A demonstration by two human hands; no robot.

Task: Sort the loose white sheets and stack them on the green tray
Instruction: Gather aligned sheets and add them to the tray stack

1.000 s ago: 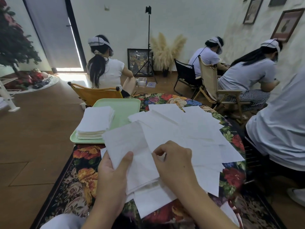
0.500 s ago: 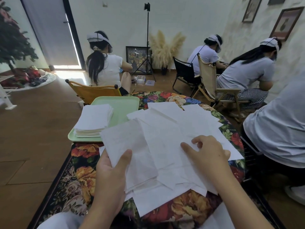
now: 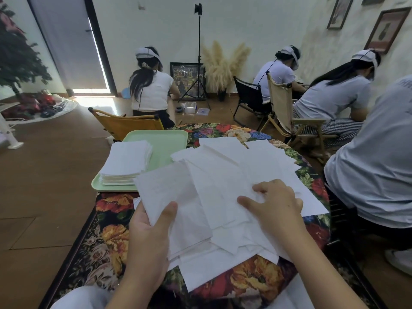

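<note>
Loose white sheets (image 3: 234, 175) lie fanned out over a table with a floral cloth (image 3: 225, 130). My left hand (image 3: 149, 233) holds a small bundle of white sheets (image 3: 169, 197) at its near edge, thumb on top. My right hand (image 3: 274, 204) rests on the spread sheets to the right, fingers curled down onto the paper and thumb stretched out to the left. At the table's far left stands the green tray (image 3: 169, 141), with a neat stack of white sheets (image 3: 127, 161) on its left half.
A yellow folding chair (image 3: 124, 123) stands just behind the tray. A person in a grey shirt (image 3: 374, 170) sits close at the right. Other seated people, chairs and a tripod (image 3: 198, 63) are farther back. Brown floor lies to the left.
My right hand moved from beside the left hand out to the right across the sheets, then drew slightly back toward the middle. My left hand keeps its hold on the bundle.
</note>
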